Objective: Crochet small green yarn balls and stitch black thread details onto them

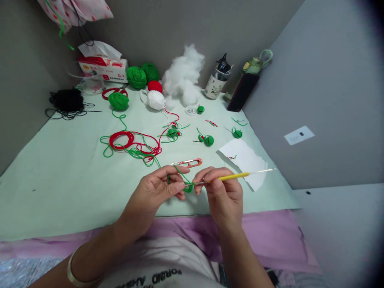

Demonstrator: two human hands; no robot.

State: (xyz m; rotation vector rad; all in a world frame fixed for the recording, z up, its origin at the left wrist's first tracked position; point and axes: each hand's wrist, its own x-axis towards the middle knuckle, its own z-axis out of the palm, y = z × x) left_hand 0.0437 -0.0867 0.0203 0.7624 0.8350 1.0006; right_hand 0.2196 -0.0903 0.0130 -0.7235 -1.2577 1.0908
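Left hand [156,188]: fingers pinching green piece [188,189] above desk [75,180]. Right hand [225,196] grips hook [235,176], tip at piece. Piece small; judged early, more stitches likely left. Small green balls [209,140] beyond look formed.

Left hand [157,186], right hand [225,194] close together, fingertips [180,186] pinched, forearms [103,242] converging

Left fingers [175,189] partly hide the green stitching [188,189]; the top edge crops the spotted cloth [87,11].
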